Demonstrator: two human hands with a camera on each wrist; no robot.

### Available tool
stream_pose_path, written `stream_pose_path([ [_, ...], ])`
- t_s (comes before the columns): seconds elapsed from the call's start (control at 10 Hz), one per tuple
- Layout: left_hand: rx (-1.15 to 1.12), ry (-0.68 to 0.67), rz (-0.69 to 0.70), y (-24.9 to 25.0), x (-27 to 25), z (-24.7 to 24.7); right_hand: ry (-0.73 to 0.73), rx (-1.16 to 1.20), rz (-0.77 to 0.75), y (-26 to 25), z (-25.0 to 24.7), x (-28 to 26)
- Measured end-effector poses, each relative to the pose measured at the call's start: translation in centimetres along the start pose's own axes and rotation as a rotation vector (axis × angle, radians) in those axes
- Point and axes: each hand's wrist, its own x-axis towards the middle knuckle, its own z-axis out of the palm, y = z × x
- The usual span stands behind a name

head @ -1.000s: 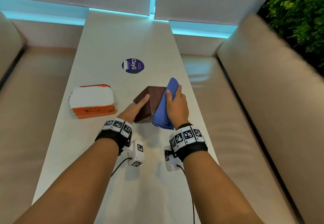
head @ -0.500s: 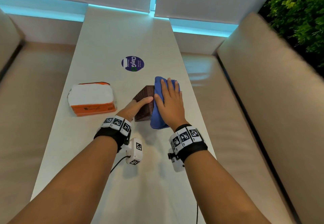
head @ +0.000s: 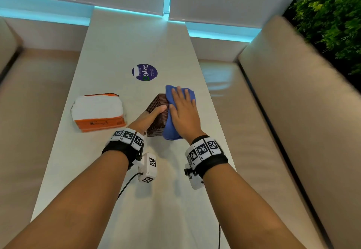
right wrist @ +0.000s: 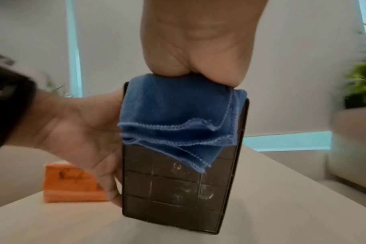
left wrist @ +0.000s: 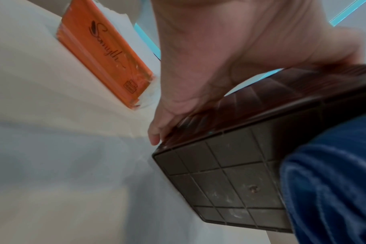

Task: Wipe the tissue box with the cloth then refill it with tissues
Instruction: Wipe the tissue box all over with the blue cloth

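Observation:
A dark brown woven tissue box (head: 156, 110) stands tipped on the white table (head: 121, 40), its gridded base (right wrist: 173, 189) facing me. My left hand (head: 151, 115) grips its left side, thumb on the upper face and fingers (left wrist: 157, 137) along the edge. A folded blue cloth (head: 171, 131) is draped over the box's right face. My right hand (head: 182, 104) lies flat on the cloth with straight fingers and presses it against the box. In the right wrist view the cloth (right wrist: 173, 115) hangs below my palm (right wrist: 198, 41) over the base. An opened orange pack of white tissues (head: 97, 112) lies left of the box.
A round purple sticker (head: 144, 72) is on the table beyond the box. Beige bench seats (head: 244, 102) run along both long sides of the table, with a green plant (head: 332, 14) at the far right. The tissue pack (left wrist: 107, 49) lies close to my left hand.
My right hand went from holding the cloth at the box's right edge to lying flat on it, and slid the cloth away from me. The left hand kept its hold.

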Motion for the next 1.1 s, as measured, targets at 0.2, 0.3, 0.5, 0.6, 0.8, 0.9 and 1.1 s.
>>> stream_pose_path([
  [0.2, -0.020, 0.001, 0.001, 0.2, -0.4, 0.3, 0.049, 0.000, 0.025, -0.1, 0.6, 0.2],
  [0.3, -0.037, 0.016, -0.010, 0.2, -0.1, 0.2, 0.073, 0.037, 0.163, -0.2, 0.6, 0.9],
  [0.5, -0.058, -0.008, -0.005, -0.5, 0.4, -0.3, 0.033, 0.410, 0.340, 1.3, -0.5, 1.2],
  [0.6, -0.086, -0.021, -0.008, -0.9, 0.4, -0.6, -0.012, 0.843, 0.621, 2.5, -0.8, 1.2],
  [0.8, -0.149, -0.092, -0.029, -1.4, -0.2, -0.9, -0.131, 1.171, 0.776, 3.4, -1.2, -0.2],
  [0.9, -0.147, -0.141, -0.024, -1.9, -0.1, -1.4, -0.137, 1.241, 0.816, 3.7, -1.0, -0.9],
  [1.1, -0.371, -0.327, 0.040, -2.9, 0.9, -2.7, -0.227, 1.191, 0.822, 4.0, -0.5, -1.8],
])
